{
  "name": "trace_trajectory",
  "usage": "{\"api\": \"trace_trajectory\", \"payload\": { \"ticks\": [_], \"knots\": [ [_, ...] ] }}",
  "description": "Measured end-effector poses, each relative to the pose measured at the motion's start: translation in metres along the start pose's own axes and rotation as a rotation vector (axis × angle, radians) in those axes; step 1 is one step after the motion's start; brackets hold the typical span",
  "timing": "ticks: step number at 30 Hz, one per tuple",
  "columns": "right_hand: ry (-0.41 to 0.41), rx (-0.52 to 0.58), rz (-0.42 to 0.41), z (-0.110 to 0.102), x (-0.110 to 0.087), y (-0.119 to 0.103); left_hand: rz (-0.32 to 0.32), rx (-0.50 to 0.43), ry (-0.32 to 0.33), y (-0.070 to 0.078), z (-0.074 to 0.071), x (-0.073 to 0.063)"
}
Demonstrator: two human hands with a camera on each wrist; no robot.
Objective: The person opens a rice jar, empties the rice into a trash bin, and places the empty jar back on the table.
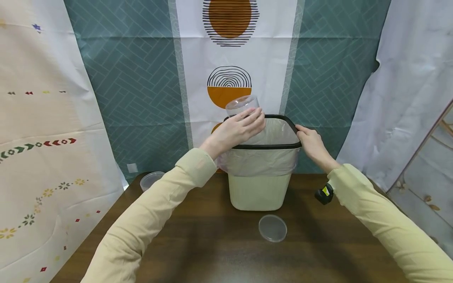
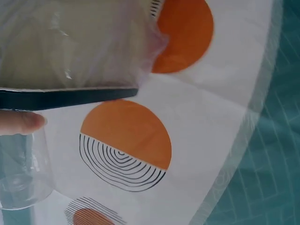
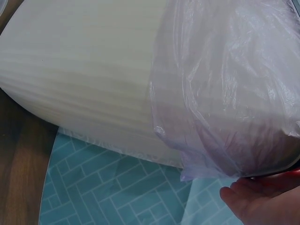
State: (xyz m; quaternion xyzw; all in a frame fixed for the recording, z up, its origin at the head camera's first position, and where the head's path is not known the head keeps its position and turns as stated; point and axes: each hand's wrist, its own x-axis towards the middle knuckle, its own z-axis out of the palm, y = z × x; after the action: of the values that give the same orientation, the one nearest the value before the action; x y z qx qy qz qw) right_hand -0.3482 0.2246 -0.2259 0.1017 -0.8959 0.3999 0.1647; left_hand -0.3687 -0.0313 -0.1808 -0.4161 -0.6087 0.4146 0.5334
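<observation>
Left hand (image 1: pixel 240 127) gripping clear, round plastic tub (image 1: pixel 242 103) up at left rim of cream, rectangular plastic bin (image 1: pixel 260 192), near back edge of dark-brown wooden tabletop (image 1: pixel 219 251). Right hand (image 1: pixel 313 144) pinching black rim, right side. Danger: loosened fingers, smooth tub drops outside bin! Hard rim pull could tip bin, or drag translucent plastic liner (image 1: pixel 262 162) loose.

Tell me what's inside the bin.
A translucent liner covers the inner sides that show in the bin. The bottom, and anything lying there, is hidden by the bin's own front; the left hand blocks part of the opening.
</observation>
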Motion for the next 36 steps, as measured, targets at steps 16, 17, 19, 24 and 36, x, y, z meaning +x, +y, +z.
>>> {"api": "trace_trajectory", "payload": {
  "ticks": [16,17,19,24,36],
  "knots": [
    [0.095,0.037,-0.201,-0.002,0.003,-0.007,-0.236,-0.357,-0.048,-0.004,0.002,0.0],
    [0.086,0.057,-0.213,-0.002,0.004,-0.01,-0.241,-0.353,-0.04,-0.003,0.002,0.0],
    [0.058,0.094,-0.236,-0.001,0.007,-0.017,-0.251,-0.352,-0.023,-0.003,0.003,0.001],
    [-0.068,0.135,-0.251,0.003,0.013,-0.032,-0.267,-0.348,0.011,-0.002,0.003,0.003],
    [-0.244,0.105,-0.214,0.01,0.024,-0.045,-0.262,-0.373,0.005,0.001,0.0,0.009]
  ]
}}
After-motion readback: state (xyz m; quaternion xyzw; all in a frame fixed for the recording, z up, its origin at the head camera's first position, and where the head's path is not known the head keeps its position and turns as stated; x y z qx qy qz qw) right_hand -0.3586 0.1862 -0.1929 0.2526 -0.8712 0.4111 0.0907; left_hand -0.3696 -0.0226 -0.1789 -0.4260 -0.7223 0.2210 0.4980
